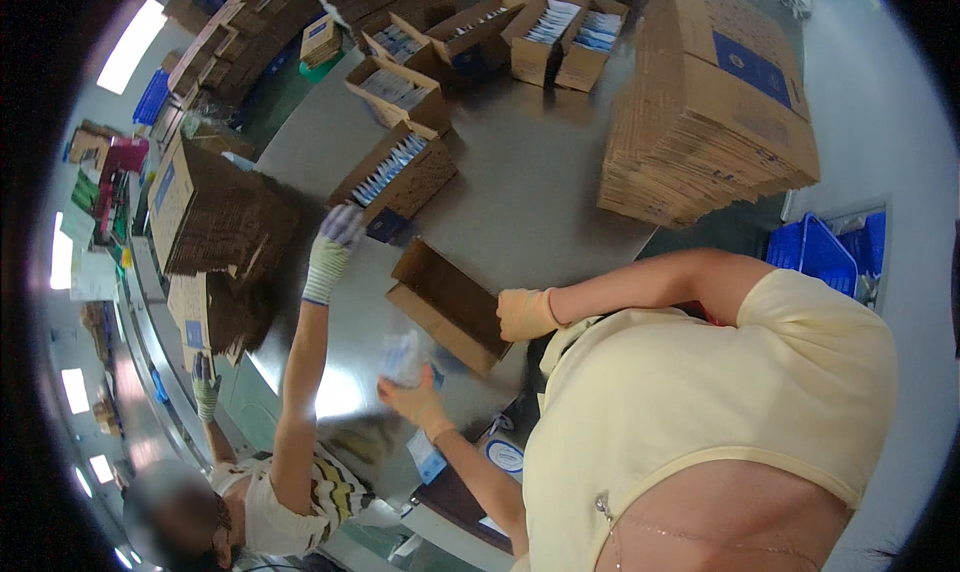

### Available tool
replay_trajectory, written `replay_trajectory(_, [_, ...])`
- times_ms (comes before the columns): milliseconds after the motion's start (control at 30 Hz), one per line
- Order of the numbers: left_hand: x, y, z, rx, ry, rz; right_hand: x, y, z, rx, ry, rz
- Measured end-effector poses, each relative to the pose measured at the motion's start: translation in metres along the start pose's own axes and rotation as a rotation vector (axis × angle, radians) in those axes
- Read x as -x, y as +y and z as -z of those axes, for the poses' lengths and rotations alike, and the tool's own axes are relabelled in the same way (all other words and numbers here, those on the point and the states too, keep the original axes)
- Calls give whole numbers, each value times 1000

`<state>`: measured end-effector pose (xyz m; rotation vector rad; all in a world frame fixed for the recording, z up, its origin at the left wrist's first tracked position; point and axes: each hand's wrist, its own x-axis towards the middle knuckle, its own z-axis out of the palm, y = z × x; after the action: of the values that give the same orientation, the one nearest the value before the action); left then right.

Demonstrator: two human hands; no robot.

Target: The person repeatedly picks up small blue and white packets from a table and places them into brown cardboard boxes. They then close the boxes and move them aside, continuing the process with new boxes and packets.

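Note:
My left hand (418, 404), in a pale orange glove, is closed on a white-and-blue packet (402, 360), blurred by motion; whether it is one or several I cannot tell. My right hand (527, 315), gloved alike, grips the near edge of an open cardboard box (447, 317). That box lies between my hands on the metal table, and its visible inside shows bare brown cardboard. Just beyond it, a co-worker's striped-gloved hand (337, 242) touches a box of upright packets (393, 177).
More packet-filled boxes (548, 37) line the table's far side. A tall stack of flattened cartons (700, 112) stands on the right, another (215, 212) on the left. The co-worker's other glove (205, 387) is beside the left stack. Blue baskets (820, 257) sit at the right.

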<state>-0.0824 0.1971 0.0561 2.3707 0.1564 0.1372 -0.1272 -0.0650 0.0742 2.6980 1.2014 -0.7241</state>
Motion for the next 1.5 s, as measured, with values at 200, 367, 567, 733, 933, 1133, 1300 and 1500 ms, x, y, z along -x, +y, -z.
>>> replay_trajectory(200, [6,81,-5,683,-388,-131,4,-1,11,-47,102,42])
replay_trajectory(367, [16,24,-88,-21,-158,-190,-18,-9,-10,-486,204,-129])
replay_trajectory(567, [25,85,-83,-235,-279,-248,-6,6,-28,-193,205,-26])
replay_trajectory(733, [19,21,-107,-129,-306,-327,-15,0,-11,-155,172,72])
replay_trajectory(933, [6,85,-37,-537,-699,-562,-16,-6,-24,-238,207,-40])
replay_trajectory(1133, [-56,106,-50,-207,-671,-384,-5,-7,0,-539,-24,-306])
replay_trajectory(1300, [-27,103,-126,-785,-273,-310,-10,-13,-3,-134,91,-113])
replay_trajectory(1500, [-9,92,-131,-495,-586,-109,-5,-11,-5,-26,62,-115])
